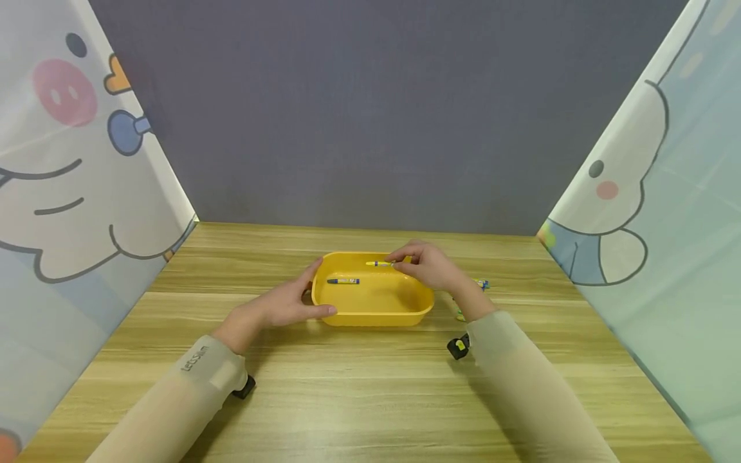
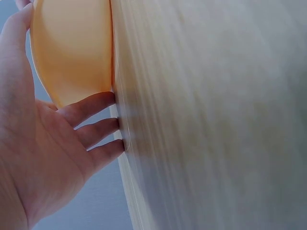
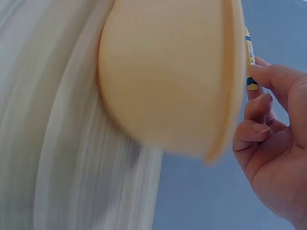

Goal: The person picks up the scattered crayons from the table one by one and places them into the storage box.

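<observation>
A yellow plastic basin (image 1: 379, 319) stands on the wooden table, its left end held by my left hand (image 1: 289, 301). The thumb lies at the front rim and the index finger reaches the back left corner; in the left wrist view, the other fingertips (image 2: 106, 152) touch the tabletop beside the basin's wall (image 2: 76, 52). Over the basin's back right part, my right hand (image 1: 428, 265) pinches a yellow crayon (image 1: 376, 263) between thumb and fingers. The right wrist view shows this crayon (image 3: 250, 50) above the rim. A dark blue crayon (image 1: 343, 281) lies inside the basin.
Right of the basin, several small colourful pieces (image 1: 482, 283) lie on the table (image 1: 347, 399), partly hidden by my right wrist. A dark grey panel (image 1: 370, 116) rises behind the table, and cartoon-print sheets (image 1: 104, 161) flank both sides.
</observation>
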`<state>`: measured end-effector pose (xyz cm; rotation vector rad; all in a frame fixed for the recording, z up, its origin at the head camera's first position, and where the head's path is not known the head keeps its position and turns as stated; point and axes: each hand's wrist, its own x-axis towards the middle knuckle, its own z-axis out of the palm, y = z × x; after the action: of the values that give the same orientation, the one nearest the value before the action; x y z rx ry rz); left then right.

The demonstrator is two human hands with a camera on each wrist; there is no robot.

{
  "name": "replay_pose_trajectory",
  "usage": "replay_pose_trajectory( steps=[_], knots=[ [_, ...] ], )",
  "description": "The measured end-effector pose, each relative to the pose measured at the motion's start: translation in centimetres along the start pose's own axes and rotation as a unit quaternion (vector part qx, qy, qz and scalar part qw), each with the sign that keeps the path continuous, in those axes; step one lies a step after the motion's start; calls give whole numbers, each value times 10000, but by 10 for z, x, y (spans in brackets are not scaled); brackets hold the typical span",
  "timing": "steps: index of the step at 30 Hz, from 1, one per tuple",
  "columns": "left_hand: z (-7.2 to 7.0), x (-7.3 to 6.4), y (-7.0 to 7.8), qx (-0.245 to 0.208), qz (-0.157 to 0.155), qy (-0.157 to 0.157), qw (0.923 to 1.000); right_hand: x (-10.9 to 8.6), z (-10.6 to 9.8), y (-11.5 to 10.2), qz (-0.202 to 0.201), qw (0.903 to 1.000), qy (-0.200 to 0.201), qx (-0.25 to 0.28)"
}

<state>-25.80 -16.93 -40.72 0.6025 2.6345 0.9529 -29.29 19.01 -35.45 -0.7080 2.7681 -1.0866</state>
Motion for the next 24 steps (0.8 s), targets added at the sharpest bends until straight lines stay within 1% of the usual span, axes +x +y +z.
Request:
replay_pose_trajectory(
  steps=[5,8,11,15,18,24],
  knots=[
    [0,-1,1,2,-7,16,10000,17,24,-13,-159,9998,-111,26],
    [0,-1,1,42,25,22,10000,25,38,-17,-294,9993,-209,31],
    [0,0,1,112,54,27,9999,31,50,-20,-323,9991,-269,-21],
    [0,0,1,204,96,71,9997,39,62,-23,-270,9991,-303,-139],
    [0,0,1,235,125,90,9996,44,70,-23,-240,9991,-343,-115],
    [0,-1,1,155,137,66,9998,52,82,-22,-218,9988,-420,-106]
  ],
)
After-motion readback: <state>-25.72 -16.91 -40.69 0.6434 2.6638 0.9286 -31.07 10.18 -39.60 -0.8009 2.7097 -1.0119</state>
